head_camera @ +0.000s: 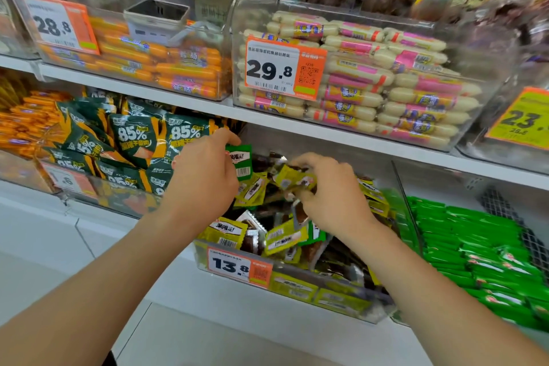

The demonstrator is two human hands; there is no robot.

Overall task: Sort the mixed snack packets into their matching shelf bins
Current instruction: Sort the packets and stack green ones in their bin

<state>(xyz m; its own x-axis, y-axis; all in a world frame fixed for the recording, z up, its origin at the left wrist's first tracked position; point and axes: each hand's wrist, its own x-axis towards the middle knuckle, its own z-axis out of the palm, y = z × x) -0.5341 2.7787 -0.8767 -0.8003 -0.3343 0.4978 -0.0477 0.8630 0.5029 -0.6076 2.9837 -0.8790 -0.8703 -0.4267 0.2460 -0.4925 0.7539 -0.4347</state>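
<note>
Both hands are over the mixed bin (282, 269), the one with the 13.8 tag (237, 266) on its front wall. The left hand (205, 169) is up at the bin's back left corner, its grip pinched on a green packet (242, 163) that hangs barcode-side out, clear of the heap. The right hand (329, 187) is over the middle of the bin, fingertips pinching a yellow packet (289, 178) just above the pile. Yellow looks like the majority here, so the green one reads as the stray.

To do this step well, the left hand should lift its packet straight up before travelling, since the shelf above the bin leaves little headroom. Its likely home is the green stack (475, 249) in the bin to the right. That means crossing over the right arm, so a hand-off, or clearing the right hand first, seems wiser. The packets look slick and light, so a pinch on the sealed edge should hold better than one on the puffed middle. The right hand's packet seems to belong here and can simply drop back into the bin.
</note>
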